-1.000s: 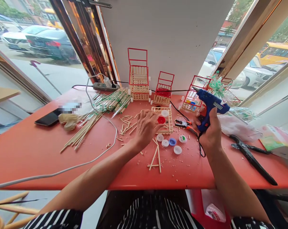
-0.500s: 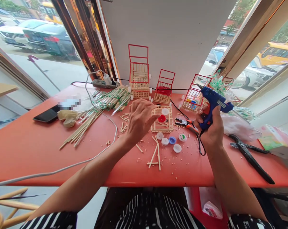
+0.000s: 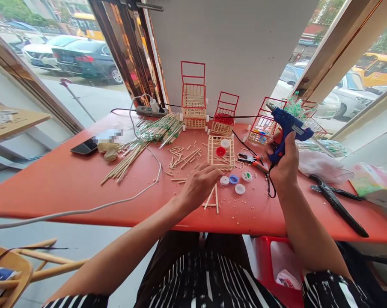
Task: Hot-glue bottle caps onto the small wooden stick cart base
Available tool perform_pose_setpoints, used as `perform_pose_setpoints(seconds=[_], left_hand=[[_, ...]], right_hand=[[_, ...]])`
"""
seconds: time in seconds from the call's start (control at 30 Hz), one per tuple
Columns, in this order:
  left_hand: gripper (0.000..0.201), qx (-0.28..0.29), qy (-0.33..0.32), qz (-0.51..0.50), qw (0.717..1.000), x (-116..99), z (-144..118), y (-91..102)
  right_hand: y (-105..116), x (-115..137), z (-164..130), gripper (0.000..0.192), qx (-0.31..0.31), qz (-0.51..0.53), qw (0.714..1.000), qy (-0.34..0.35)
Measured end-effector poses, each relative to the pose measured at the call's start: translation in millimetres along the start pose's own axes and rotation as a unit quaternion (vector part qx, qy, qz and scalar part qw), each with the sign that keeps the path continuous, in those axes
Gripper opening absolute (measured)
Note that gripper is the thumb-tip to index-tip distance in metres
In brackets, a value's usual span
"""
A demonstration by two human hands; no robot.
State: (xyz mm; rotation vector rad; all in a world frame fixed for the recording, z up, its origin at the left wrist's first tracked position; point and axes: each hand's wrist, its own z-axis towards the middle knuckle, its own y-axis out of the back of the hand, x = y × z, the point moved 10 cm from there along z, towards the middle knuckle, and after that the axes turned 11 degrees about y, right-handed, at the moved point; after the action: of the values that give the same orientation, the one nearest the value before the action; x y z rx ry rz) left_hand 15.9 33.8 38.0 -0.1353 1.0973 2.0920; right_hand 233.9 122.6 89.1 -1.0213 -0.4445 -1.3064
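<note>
My right hand (image 3: pixel 285 164) grips a blue hot glue gun (image 3: pixel 286 128), raised above the red table (image 3: pixel 52 184) with its nozzle pointing left. My left hand (image 3: pixel 201 182) rests low on the table, fingers curled over a spot beside several bottle caps (image 3: pixel 233 179) and a small frame of glued sticks (image 3: pixel 212 199); whether it pinches something is hidden. Just beyond lies a flat wooden stick grid (image 3: pixel 221 152) with a red cap and a white cap on it. Orange-handled pliers (image 3: pixel 251 160) lie between the grid and my right hand.
Three red-and-wood stick carts (image 3: pixel 193 102) stand along the white back board. A pile of long sticks (image 3: pixel 148 137), a phone (image 3: pixel 84 147), a power strip (image 3: pixel 148 112) with a white cable, black scissors (image 3: pixel 337 205) and plastic bags (image 3: pixel 322 164) lie around.
My left hand has pulled back from the stick grid toward me, down to the caps and the small stick frame. The glue gun stays held up. The view has shifted left.
</note>
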Motion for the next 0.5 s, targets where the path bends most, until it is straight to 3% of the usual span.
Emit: perform_pose_setpoints(seconds=[0.17,0.3,0.5], left_hand=[[0.02,0.083,0.049,0.041,0.994,3.3,6.2,-18.3],[0.008,0.171,0.069,0.084,0.979,-9.5,12.9,-44.5],[0.03,0.256,0.08,0.167,0.949,-31.2,18.3,-70.8]], right_hand=[[1.7,-1.7,2.7,0.062,-0.004,-0.01,1.0,0.008],[5.6,-5.3,5.9,0.063,-0.01,-0.018,1.0,0.009],[-0.5,-11.6,1.8,0.066,0.004,-0.053,0.999,0.011]])
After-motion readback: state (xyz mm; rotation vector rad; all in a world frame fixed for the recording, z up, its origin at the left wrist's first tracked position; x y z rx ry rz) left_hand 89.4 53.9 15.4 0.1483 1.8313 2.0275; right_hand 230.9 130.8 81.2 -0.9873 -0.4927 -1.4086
